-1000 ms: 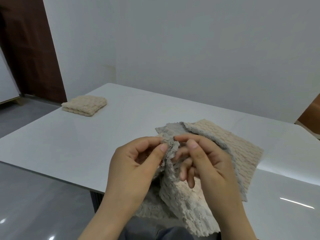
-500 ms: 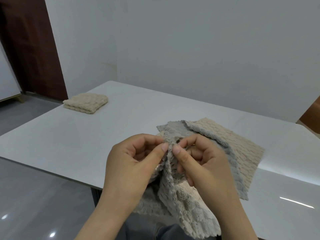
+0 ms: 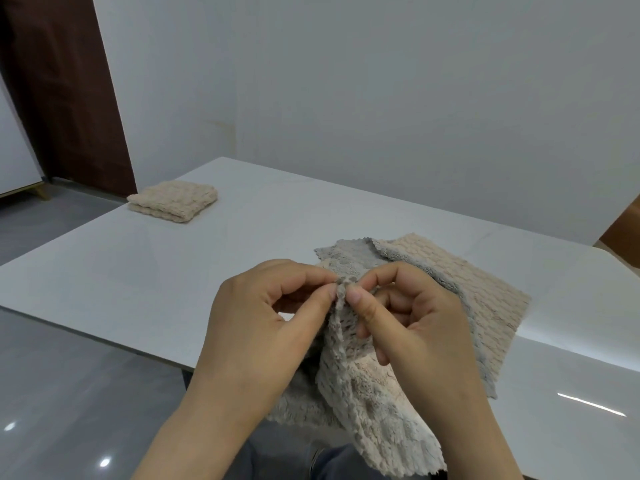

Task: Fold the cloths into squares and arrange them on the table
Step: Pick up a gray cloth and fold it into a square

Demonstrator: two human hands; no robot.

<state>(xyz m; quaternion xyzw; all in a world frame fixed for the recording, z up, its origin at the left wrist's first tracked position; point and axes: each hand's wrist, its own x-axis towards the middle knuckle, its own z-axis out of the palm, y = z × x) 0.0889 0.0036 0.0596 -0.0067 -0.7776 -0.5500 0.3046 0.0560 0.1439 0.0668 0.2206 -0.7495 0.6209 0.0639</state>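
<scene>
White table point(image 3: 173, 282) fills the view, a folded cloth point(image 3: 172, 201) at its far left corner. Left hand point(image 3: 266, 327) and right hand point(image 3: 412, 327) each pinch (thumb against forefinger) one bunched edge of the beige-grey cloth point(image 3: 374, 400), which hangs over the near table edge.

White table point(image 3: 138, 282) here, pretty bare. A folded beige cloth point(image 3: 173, 205) sits near its far left corner, and a spread-out beige and grey cloth point(image 3: 485, 292) lies well right of that.

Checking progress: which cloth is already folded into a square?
The beige cloth at the table's far left corner; the others lie unfolded by both hands.
</scene>
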